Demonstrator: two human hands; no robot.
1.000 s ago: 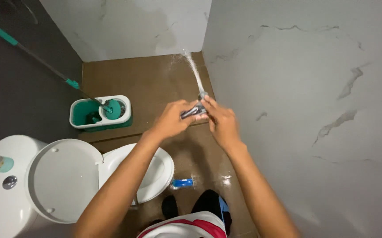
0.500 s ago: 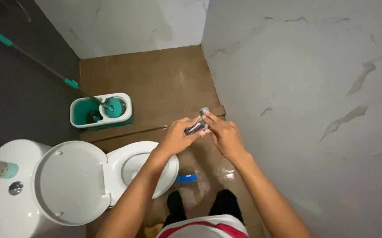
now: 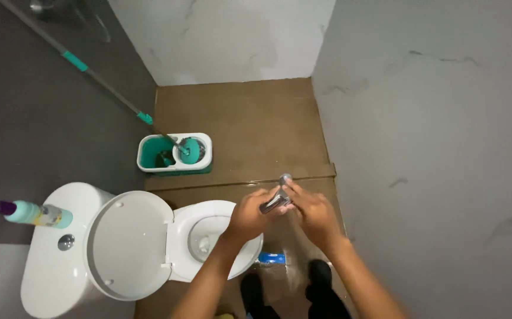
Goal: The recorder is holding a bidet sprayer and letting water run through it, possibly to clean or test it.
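Observation:
A chrome hand-held sprayer [image 3: 278,196] is gripped between both hands above the brown floor, its round head pointing away from me. My left hand [image 3: 249,214] wraps the handle from the left. My right hand [image 3: 313,214] closes on it from the right, fingers over the top. No water comes out of the nozzle. Just left of the hands stands a white toilet [image 3: 132,248] with its lid raised and the bowl [image 3: 209,236] open.
A teal and white mop bucket [image 3: 175,155] stands on the floor with a long mop handle [image 3: 85,68] leaning up to the left. A teal bottle [image 3: 34,214] lies on the cistern. A blue object [image 3: 271,258] lies on the wet floor by my feet. Marble-look walls close in on the right and back.
The water jet seen a second ago has stopped. Both hands with the sprayer have dropped lower in view, nearer the toilet bowl, and the view has shifted to the left.

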